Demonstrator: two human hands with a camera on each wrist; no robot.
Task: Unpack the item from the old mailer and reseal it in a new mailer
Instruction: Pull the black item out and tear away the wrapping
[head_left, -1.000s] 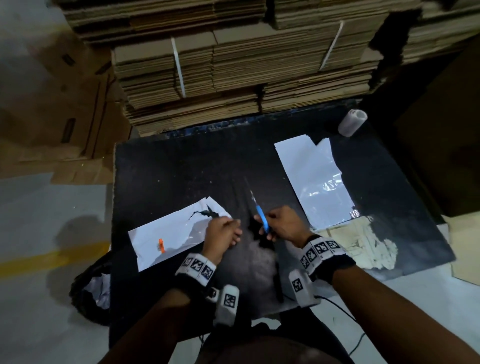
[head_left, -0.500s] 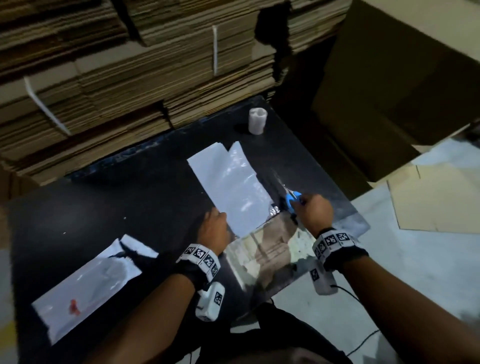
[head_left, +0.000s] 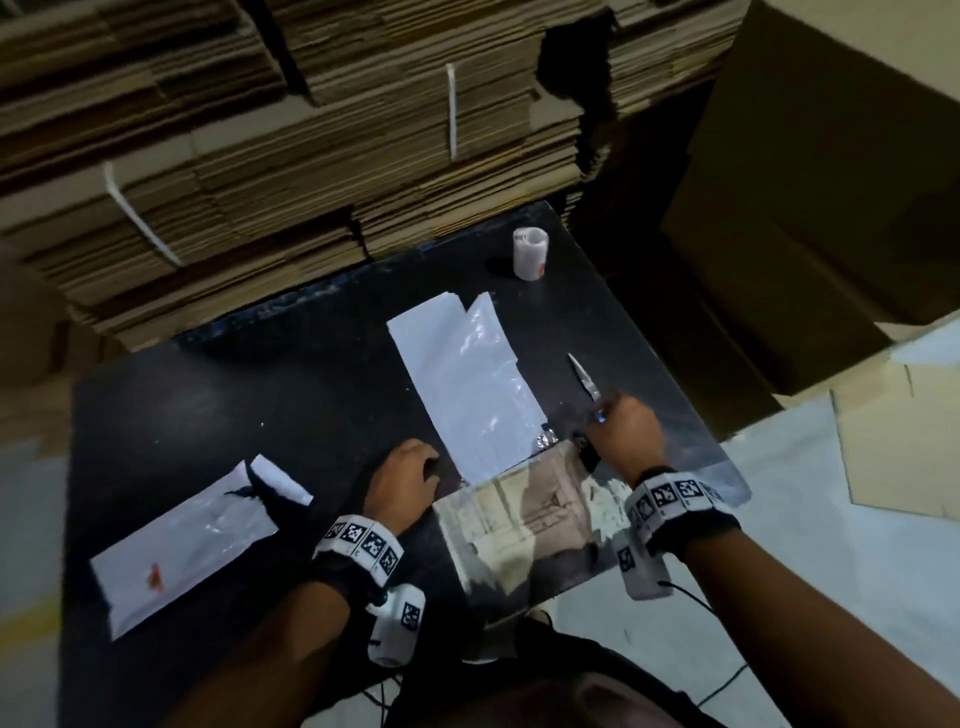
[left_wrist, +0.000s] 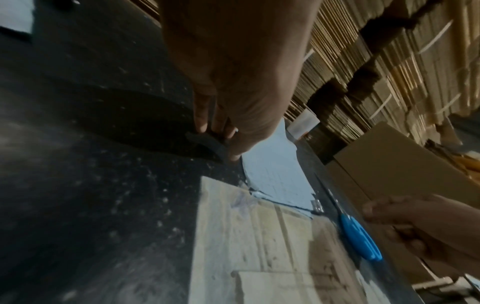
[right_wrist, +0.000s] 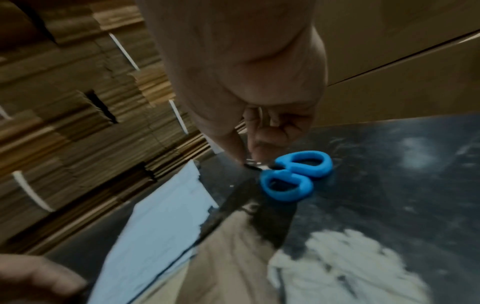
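Torn white plastic old mailer lies emptied; left-hand fingers pinch a small dark item, probably the contents; right-hand fingers pinch blue-handled scissors on the bench; fresh white mailer unfilled beyond the fingers.

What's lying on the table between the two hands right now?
In the head view, the near end of the new white mailer lies between the left hand and right hand.

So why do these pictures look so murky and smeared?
Head view: dim light, the black table swallows detail, the mailer glares. Left wrist view: the hand is close and soft. Right wrist view: edges smear and bend, only the scissors read clearly.
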